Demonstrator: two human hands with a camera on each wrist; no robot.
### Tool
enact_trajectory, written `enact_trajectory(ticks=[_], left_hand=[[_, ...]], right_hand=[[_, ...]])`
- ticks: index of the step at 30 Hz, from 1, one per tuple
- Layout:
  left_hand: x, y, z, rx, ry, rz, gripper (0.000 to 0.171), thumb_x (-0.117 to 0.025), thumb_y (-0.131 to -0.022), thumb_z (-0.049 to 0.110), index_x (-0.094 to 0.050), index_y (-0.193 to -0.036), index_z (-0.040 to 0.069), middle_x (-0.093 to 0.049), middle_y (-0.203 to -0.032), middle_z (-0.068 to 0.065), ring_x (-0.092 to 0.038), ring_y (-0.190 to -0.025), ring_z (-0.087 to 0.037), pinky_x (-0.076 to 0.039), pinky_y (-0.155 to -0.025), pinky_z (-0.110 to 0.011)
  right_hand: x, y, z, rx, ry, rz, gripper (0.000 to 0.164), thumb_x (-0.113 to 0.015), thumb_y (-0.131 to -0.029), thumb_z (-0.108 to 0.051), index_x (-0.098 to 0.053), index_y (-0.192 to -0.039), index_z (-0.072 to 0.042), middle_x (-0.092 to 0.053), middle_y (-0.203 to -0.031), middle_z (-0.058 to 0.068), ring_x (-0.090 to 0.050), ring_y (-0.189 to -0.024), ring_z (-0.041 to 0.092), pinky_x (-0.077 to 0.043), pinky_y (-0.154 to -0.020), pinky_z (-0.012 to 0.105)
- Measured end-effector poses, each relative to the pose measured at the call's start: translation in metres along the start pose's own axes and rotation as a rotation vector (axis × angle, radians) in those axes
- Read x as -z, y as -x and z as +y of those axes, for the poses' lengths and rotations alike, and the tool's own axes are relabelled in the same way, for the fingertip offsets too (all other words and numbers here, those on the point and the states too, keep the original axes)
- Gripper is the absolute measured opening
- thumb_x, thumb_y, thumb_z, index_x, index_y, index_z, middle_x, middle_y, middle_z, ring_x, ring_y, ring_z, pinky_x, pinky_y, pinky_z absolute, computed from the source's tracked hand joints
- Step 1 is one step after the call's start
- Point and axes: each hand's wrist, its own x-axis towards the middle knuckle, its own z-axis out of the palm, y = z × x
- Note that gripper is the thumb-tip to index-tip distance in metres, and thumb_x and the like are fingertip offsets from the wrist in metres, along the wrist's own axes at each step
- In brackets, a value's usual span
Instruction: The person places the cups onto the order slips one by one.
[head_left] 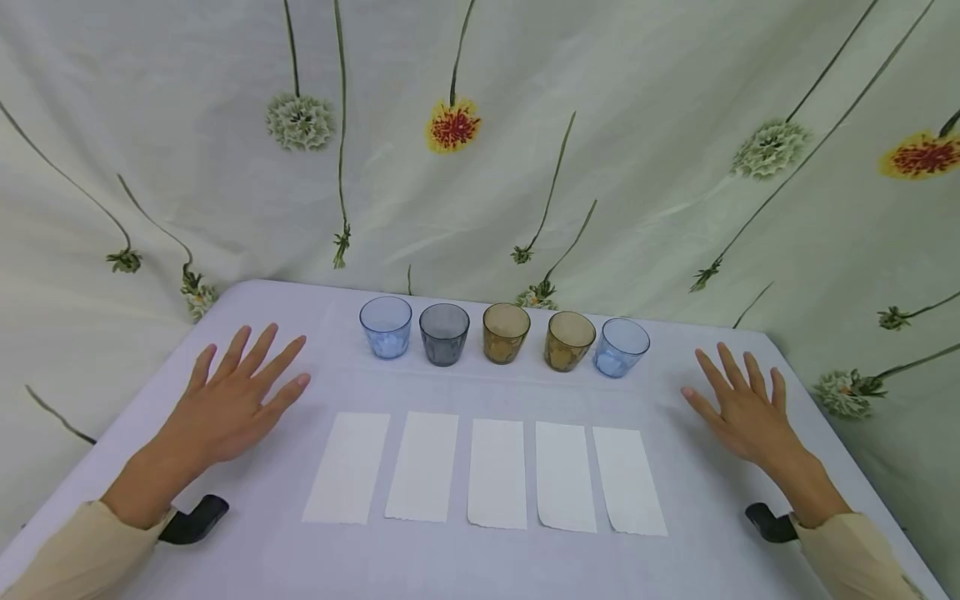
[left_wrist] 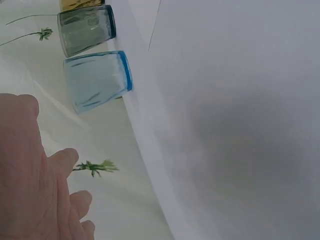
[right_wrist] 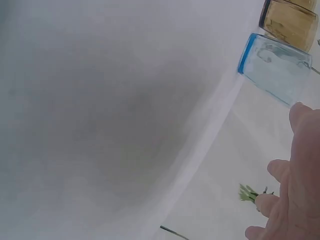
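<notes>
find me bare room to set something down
The table is bare between paper strips and glasses, along the strips' near side, and between the rightmost strip and right hand. It's crowded among the glasses; only narrow gaps part the strips.

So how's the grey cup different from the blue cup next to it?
The grey cup is dark and smoky; the blue cup is paler. The blue cup ends the row, while the grey cup stands between it and a brown cup. Both are see-through and stand upright.
</notes>
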Motion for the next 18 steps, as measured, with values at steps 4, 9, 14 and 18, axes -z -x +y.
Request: enact_trajectory(ticks=[4, 9, 14, 18], left_hand=[[0.000, 0.001, 0.008, -0.003, 0.026, -0.039, 0.070, -0.032, -0.104, 0.059, -0.016, -0.162, 0.022, -0.006, -0.167, -0.020, 0.009, -0.153, -0.045, 0.010, -0.114, -0.071], [0.002, 0.003, 0.020, -0.035, 0.135, -0.083, 0.068, -0.033, -0.105, 0.056, -0.017, -0.162, 0.022, -0.008, -0.167, -0.023, 0.003, -0.151, -0.050, 0.005, -0.111, -0.074], [0.003, 0.005, 0.031, -0.069, 0.212, -0.104, 0.065, -0.035, -0.106, 0.052, -0.020, -0.162, 0.022, -0.011, -0.167, -0.022, -0.001, -0.151, -0.051, 0.001, -0.110, -0.075], [0.002, 0.008, 0.035, -0.079, 0.246, -0.111, 0.064, -0.035, -0.106, 0.051, -0.022, -0.161, 0.022, -0.013, -0.166, -0.022, -0.003, -0.151, -0.051, 0.000, -0.110, -0.075]], right_hand=[[0.002, -0.003, -0.004, -0.003, 0.001, -0.003, 0.076, -0.040, -0.103, -0.057, -0.014, -0.162, -0.016, -0.007, -0.165, 0.026, 0.002, -0.149, 0.055, 0.010, -0.111, 0.074], [0.003, -0.006, -0.009, -0.003, -0.007, -0.011, 0.076, -0.041, -0.103, -0.056, -0.013, -0.162, -0.016, -0.006, -0.166, 0.025, 0.004, -0.149, 0.055, 0.012, -0.111, 0.073], [0.004, -0.010, -0.015, 0.003, -0.015, -0.006, 0.076, -0.041, -0.103, -0.056, -0.013, -0.162, -0.016, -0.005, -0.166, 0.025, 0.003, -0.149, 0.055, 0.012, -0.112, 0.073], [0.005, -0.014, -0.019, 0.013, -0.022, -0.002, 0.076, -0.040, -0.103, -0.056, -0.013, -0.162, -0.017, -0.005, -0.166, 0.024, 0.003, -0.149, 0.054, 0.012, -0.112, 0.072]])
